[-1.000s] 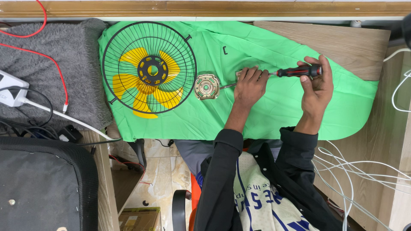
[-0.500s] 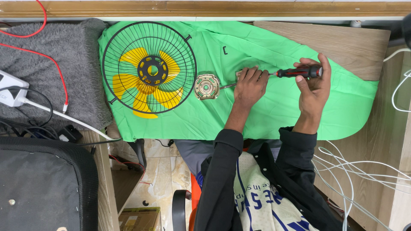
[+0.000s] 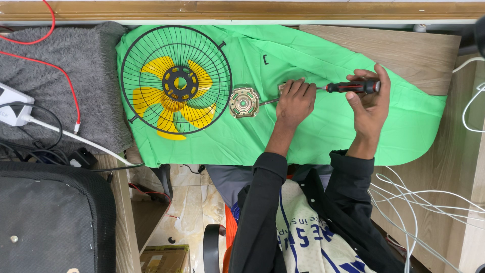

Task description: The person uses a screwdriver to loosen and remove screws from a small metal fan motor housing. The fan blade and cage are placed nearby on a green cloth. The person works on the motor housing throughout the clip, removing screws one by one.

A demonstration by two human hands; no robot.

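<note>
— Where do your hands sit at this moment?

— Your right hand (image 3: 370,103) wraps its grip around the red-and-black handle of a screwdriver (image 3: 352,87), fingers curled shut over it, the shaft running level toward your left hand (image 3: 295,100). That left hand lies palm-down on the green cloth (image 3: 313,131), its grip pressed over a small metal part (image 3: 282,87) of which only a corner shows; you cannot tell how the fingertips pinch it.

— And what lies just beyond the left grip?

— A round brass-coloured motor housing (image 3: 244,102), flat on the cloth, just beside your left knuckles on the side away from the screwdriver, a thin metal shaft reaching from it toward that hand. Farther out on the same side rests a black wire fan guard (image 3: 176,80) with yellow blades (image 3: 157,96) under it, well apart from both hands.

— What carries it all?

— The wooden counter (image 3: 404,50), bare past your right grip. Beyond the fan guard lies a grey fleece mat (image 3: 65,91) crossed by a red wire (image 3: 55,71), with a white power strip (image 3: 12,106) at its edge. White cables (image 3: 414,197) trail near your right sleeve.
</note>
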